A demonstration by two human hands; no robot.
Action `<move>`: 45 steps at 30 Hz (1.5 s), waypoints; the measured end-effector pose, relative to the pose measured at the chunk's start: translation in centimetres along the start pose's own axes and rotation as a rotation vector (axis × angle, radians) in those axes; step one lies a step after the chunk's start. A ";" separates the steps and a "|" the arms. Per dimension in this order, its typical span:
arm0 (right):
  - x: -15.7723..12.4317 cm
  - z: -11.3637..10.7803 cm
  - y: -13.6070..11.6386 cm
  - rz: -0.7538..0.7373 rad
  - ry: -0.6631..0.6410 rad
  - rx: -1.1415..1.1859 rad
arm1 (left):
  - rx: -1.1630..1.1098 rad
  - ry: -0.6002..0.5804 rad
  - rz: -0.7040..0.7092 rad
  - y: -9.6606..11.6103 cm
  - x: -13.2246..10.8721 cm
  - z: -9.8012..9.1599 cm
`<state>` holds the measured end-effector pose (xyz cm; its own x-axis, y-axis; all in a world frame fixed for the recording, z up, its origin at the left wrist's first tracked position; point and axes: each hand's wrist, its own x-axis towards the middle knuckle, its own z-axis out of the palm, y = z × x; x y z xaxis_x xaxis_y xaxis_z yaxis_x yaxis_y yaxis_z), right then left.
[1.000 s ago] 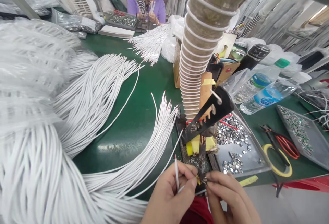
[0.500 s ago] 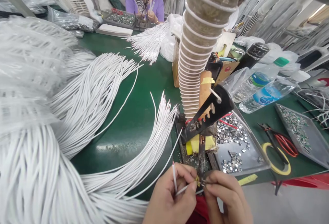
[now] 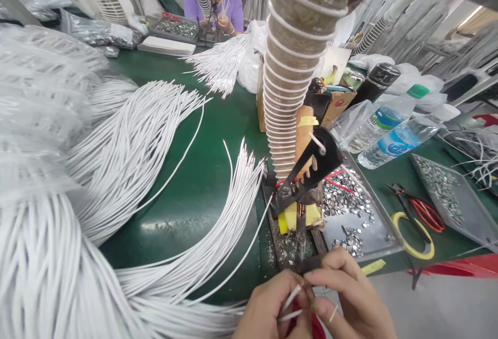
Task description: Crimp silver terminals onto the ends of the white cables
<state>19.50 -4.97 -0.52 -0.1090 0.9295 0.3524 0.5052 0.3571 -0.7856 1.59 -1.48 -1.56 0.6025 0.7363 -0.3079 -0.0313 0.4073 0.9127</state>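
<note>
Nearest, at the table's near edge, the left hand grasps white wires between thumb and curled fingers, and the right hand's fingertips meet it there. A second ago both hands worked right at the iron's tip, with a yellow bit beside it; now they have come down toward the near edge, clear of the tip — so the handling seems to be in the fingers alone. The wire ends are mostly covered, the yellow bit is out of sight, and whether the right hand pinches the short white end by its thumb I cannot tell. The bundle curves along the table's left side; the tray of metal pieces lies right of the iron. Beyond, the hose — cut off above — hides part of the table, and at the far edge sits a co-worker.
</note>
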 end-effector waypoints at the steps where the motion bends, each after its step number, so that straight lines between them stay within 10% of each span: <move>1: 0.1 0.0 -0.1 0.011 -0.014 0.019 | 0.018 -0.009 -0.011 -0.1 0.0 0.0; 10: -0.7 -0.1 0.6 -0.072 0.088 -0.231 | -0.223 0.215 0.117 -0.4 -0.1 -0.8; 20: -0.3 1.9 0.9 -0.221 0.249 -0.416 | -0.328 0.212 0.084 0.1 0.5 -1.4; 41: -0.2 1.1 0.2 -0.113 0.390 -0.177 | -0.268 0.218 0.166 0.1 -0.4 -0.8; 45: 0.0 0.1 -0.3 -0.039 0.210 -0.070 | -0.182 0.148 0.150 -0.9 -0.2 -0.4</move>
<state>19.26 -5.06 -0.37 0.0475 0.8728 0.4857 0.5631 0.3782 -0.7348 1.20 -1.80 -2.38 0.4580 0.8611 -0.2207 -0.2621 0.3680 0.8921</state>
